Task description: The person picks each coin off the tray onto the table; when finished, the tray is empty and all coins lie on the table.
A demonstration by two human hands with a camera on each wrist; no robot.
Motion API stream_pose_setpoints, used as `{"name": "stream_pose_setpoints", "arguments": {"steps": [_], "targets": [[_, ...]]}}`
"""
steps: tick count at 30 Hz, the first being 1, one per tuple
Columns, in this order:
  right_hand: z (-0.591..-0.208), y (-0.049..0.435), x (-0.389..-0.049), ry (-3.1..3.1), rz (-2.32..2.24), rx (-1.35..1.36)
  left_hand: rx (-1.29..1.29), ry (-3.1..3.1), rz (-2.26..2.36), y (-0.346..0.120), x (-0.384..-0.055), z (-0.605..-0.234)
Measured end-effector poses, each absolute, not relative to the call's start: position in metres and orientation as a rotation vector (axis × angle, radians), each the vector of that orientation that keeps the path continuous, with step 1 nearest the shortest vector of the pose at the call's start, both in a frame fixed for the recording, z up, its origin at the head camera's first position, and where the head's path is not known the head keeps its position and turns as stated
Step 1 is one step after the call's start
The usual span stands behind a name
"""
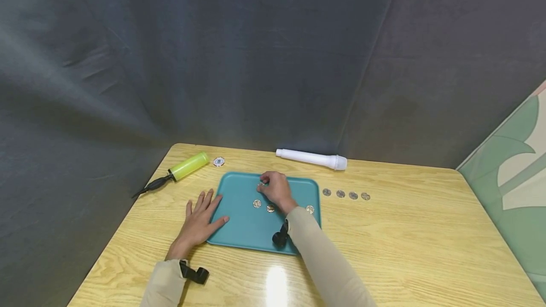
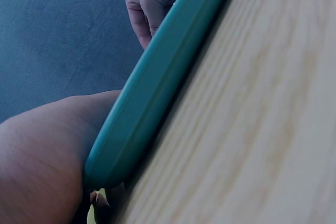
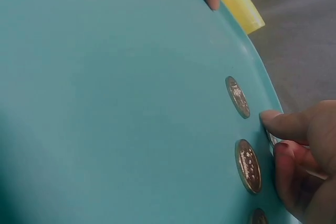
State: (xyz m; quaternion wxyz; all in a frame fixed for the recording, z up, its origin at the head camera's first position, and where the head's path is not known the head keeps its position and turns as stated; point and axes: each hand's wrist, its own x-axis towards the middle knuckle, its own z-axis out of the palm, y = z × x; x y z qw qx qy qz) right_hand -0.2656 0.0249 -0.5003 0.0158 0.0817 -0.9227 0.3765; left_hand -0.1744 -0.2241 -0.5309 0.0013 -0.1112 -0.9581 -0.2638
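Observation:
A teal tray (image 1: 243, 229) lies on the wooden table, with gold-toned coins on it. My right hand (image 1: 277, 189) reaches over the tray's far half, its thumb and fingers pinching a coin (image 3: 272, 138) close to the tray surface. Nearer to me are two loose coins, one coin (image 3: 238, 97) and another coin (image 3: 248, 166) beside it. A further coin (image 1: 310, 209) sits by the tray's right side, next to the sleeve. My left hand (image 1: 197, 224) rests with fingers spread at the tray's left edge, its thumb over the rim.
To the tray's right, several silvery coins (image 1: 340, 194) form a row on the table (image 1: 409, 231). Behind the tray lies a white toy microphone (image 1: 309, 157). A yellow-green hand pump (image 1: 187, 167) and a poker chip (image 1: 219, 161) are at the back left. Dark curtain hangs behind.

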Motion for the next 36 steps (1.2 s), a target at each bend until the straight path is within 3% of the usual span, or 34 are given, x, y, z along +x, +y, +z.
{"name": "stream_pose_setpoints", "arguments": {"steps": [36], "targets": [[-0.4949,0.0217,-0.2681,-2.998,1.033,0.357,-0.339,-3.026,-0.819,-0.2241,-0.1753,-0.5296]]}}
